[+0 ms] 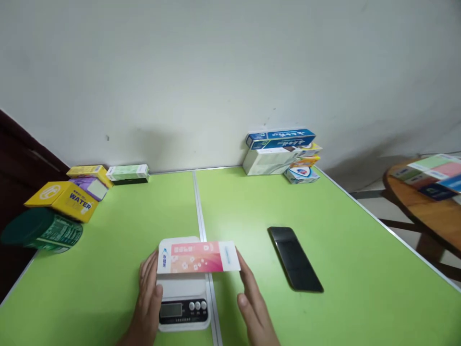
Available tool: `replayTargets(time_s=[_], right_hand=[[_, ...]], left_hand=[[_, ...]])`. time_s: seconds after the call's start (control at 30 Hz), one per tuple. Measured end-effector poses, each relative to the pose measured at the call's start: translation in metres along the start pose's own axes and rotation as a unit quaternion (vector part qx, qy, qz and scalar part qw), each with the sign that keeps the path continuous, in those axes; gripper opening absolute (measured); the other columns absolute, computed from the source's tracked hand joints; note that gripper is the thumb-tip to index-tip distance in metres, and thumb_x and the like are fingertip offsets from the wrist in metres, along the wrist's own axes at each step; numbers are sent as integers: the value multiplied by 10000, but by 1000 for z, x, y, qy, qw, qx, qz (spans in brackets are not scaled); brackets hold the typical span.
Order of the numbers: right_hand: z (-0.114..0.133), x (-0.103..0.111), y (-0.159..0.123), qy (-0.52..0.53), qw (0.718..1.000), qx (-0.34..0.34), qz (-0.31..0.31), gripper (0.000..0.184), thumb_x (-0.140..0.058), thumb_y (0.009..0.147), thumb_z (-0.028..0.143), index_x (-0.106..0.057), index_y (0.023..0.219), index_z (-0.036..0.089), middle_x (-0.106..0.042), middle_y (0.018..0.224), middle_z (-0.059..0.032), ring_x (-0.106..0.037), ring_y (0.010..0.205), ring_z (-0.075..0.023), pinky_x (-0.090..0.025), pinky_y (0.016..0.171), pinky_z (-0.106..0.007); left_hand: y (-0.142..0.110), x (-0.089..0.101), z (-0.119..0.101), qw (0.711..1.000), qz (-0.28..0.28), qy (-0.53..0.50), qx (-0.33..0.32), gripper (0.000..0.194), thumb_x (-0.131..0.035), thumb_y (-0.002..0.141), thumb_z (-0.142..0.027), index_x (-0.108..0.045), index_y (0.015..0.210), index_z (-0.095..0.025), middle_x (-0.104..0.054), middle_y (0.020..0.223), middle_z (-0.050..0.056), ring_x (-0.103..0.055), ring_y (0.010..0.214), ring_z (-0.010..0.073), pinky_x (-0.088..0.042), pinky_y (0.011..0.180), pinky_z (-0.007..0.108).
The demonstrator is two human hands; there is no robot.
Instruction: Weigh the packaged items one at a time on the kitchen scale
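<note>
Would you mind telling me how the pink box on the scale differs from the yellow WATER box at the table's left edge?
The pink box rests on the scale between both hands; the yellow WATER box lies on the green table, untouched. The pink box is slim and pink-and-white; the yellow WATER box is bulkier, with dark lettering. Both are cardboard cartons.

Both the left hand [148, 295] and right hand [254, 302] are bare, with no rings, watch or sleeves showing.

Light was soft and even; faint shadows fell on the far wall [230, 72]; edges bent and blurred.
</note>
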State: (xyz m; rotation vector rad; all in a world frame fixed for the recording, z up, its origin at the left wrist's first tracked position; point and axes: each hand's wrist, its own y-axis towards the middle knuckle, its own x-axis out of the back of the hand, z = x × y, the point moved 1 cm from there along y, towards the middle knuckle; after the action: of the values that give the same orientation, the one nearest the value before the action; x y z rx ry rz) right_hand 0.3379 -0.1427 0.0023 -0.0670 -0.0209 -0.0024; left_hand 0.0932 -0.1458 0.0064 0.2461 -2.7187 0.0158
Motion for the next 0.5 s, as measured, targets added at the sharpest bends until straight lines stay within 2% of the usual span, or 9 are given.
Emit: replayTargets(time_s=[0.07,0.13,0.3,0.37,0.5], right_hand=[[-11,-16,-2,3,1000,-1,23,699,-459,870,590,-223,1490,370,-203,1583,61,-137,1467,-262,-196,1187,-475],[-16,-25,-3,2,999,-4,37,723,-467,860,608,-216,1493,363,-181,1590,58,-116,1471,-259,-177,1192,-469],[-21,-30,-6,-22,998,-33,48,709,-427,861,646,-246,1485,362,-182,1591,59,-109,1474,-251,-154,1197,-465],[-24,-27,-6,-39,998,-52,25,707,-403,855,671,-278,1476,358,-215,1584,44,-141,1469,-263,-165,1193,-478],[-29,-11,2,-26,993,-40,-105,741,-333,861,690,-293,1481,286,-273,1569,-35,-245,1443,-288,-203,1180,-507]], left_hand=[[-13,8,15,1000,-12,0,16,590,-314,921,-565,-388,1443,-302,-325,1543,19,-216,1444,255,-165,1196,423],[-20,11,19,999,-29,-3,27,597,-280,935,-550,-330,1471,-291,-286,1559,27,-200,1449,248,-163,1195,424],[-17,10,20,998,-42,-18,37,621,-250,941,-557,-325,1473,-247,-300,1551,63,-205,1448,216,-152,1194,393],[-15,11,24,995,-53,-31,78,664,-255,930,-582,-268,1496,-234,-215,1589,49,-126,1470,207,-108,1200,382],[-16,21,34,980,-118,-59,148,767,-281,907,-612,-21,1532,-251,38,1618,-30,53,1475,192,-15,1198,373]])
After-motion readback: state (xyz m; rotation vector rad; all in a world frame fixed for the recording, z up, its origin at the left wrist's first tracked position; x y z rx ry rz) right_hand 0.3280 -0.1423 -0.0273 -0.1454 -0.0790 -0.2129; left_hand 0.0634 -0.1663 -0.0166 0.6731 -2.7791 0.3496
